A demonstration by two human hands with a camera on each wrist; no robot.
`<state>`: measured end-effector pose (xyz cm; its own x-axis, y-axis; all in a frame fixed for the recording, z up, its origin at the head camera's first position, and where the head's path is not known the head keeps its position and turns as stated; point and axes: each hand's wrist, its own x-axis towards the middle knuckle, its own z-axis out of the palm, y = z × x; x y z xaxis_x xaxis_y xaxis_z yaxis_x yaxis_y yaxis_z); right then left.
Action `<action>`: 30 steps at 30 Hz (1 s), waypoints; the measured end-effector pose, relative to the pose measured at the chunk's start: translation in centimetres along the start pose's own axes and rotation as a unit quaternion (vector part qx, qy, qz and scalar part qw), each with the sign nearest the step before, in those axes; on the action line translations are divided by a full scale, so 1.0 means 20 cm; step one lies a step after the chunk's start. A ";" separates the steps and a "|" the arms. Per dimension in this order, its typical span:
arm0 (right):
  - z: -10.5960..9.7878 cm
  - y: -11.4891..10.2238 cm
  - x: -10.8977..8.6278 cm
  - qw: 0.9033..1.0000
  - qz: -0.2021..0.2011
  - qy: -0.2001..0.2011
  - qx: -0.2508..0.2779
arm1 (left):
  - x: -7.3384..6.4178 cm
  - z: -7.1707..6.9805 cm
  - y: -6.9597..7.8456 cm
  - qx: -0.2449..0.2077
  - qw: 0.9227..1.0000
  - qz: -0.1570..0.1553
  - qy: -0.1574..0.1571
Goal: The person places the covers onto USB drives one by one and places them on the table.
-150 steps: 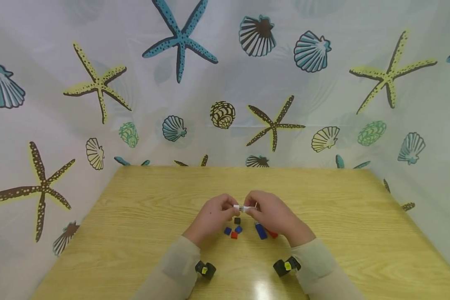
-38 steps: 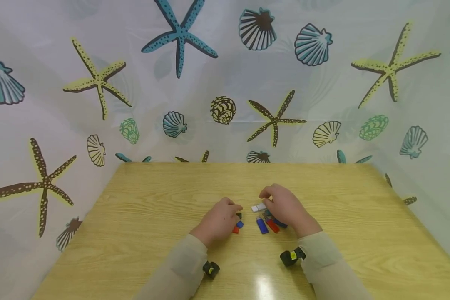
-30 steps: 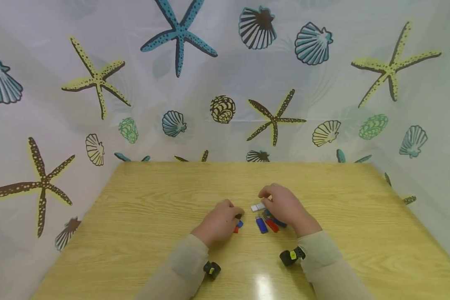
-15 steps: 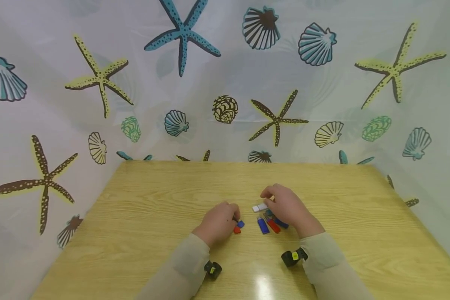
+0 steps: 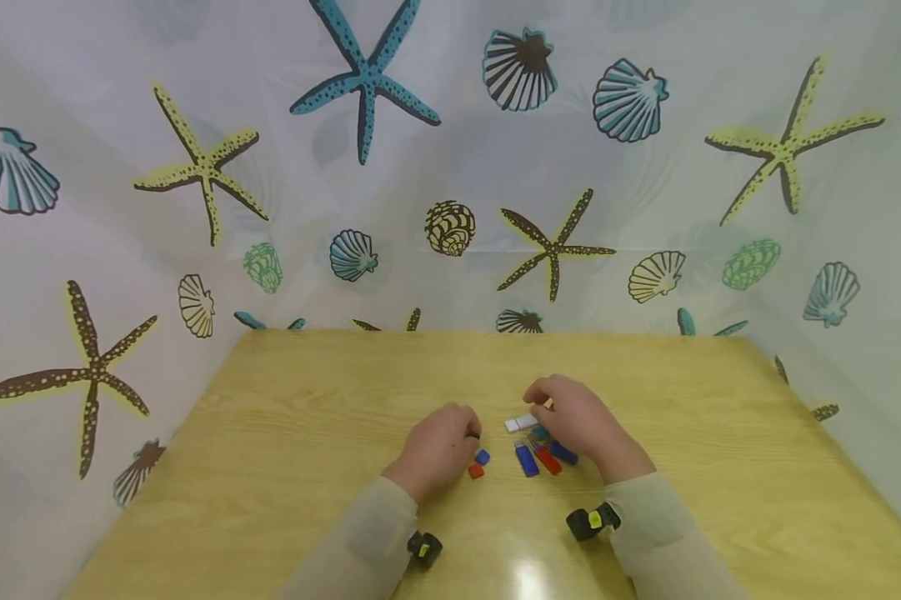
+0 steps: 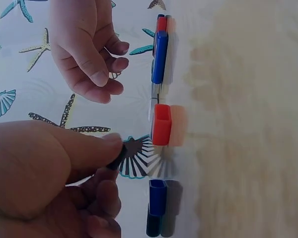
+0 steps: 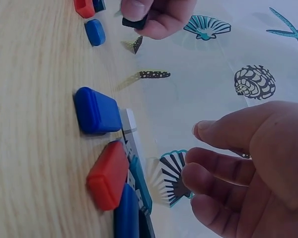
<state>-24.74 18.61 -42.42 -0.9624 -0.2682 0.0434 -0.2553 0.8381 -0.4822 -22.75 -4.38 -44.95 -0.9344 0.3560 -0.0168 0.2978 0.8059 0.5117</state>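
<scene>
My left hand (image 5: 437,446) pinches a small black USB cap (image 6: 118,157) between thumb and fingers, held just above the table. Below it lie a red cap (image 5: 476,471) and a blue cap (image 5: 483,457). In the left wrist view a darker cap (image 6: 153,225) shows beside the blue one. My right hand (image 5: 581,421) hovers with loosely bent fingers, holding nothing, over a group of USB flash drives. They include a white flash drive (image 5: 521,423) with its cap on, a blue flash drive (image 5: 527,460), a red flash drive (image 5: 548,460) and a teal flash drive (image 7: 140,184).
Another blue flash drive (image 5: 564,452) lies partly under my right hand. The wooden table (image 5: 330,392) ends at a curtain (image 5: 292,208) printed with shells and starfish. Black cameras sit on both wrists, such as the left wrist camera (image 5: 424,548).
Five seconds ago both hands held the white flash drive and its cap together; now it lies capped on the table. My left hand has since picked up the black cap. My right hand stays nearly still.
</scene>
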 end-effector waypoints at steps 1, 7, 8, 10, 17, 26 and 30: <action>0.00 0.00 0.00 1.000 0.001 -0.002 -0.001 | 0.00 0.00 0.00 -0.003 1.000 0.003 0.006; -0.03 0.00 -0.02 1.000 -0.001 -0.006 -0.017 | -0.02 -0.02 0.01 -0.012 0.999 0.029 0.041; -0.04 0.00 -0.02 1.000 -0.001 -0.009 -0.020 | -0.02 -0.02 0.01 -0.012 0.998 0.031 0.046; -0.05 0.01 -0.02 1.000 0.001 -0.014 -0.023 | -0.02 -0.02 0.02 -0.012 0.998 0.033 0.053; -0.09 0.03 -0.04 0.998 0.001 -0.037 -0.043 | -0.01 -0.02 0.03 -0.040 0.998 -0.005 0.055; -0.12 0.09 -0.06 0.995 0.021 -0.082 -0.057 | -0.02 -0.04 0.04 -0.041 0.997 -0.017 0.066; -0.12 0.13 -0.05 0.993 0.038 -0.098 -0.059 | -0.03 -0.05 0.04 -0.047 0.997 -0.005 0.069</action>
<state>-24.60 22.25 -41.57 -0.9457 -0.2802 -0.1649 -0.2039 0.9062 -0.3703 -22.24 -4.43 -43.63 -0.9571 0.2745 0.0924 0.2747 0.7595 0.5896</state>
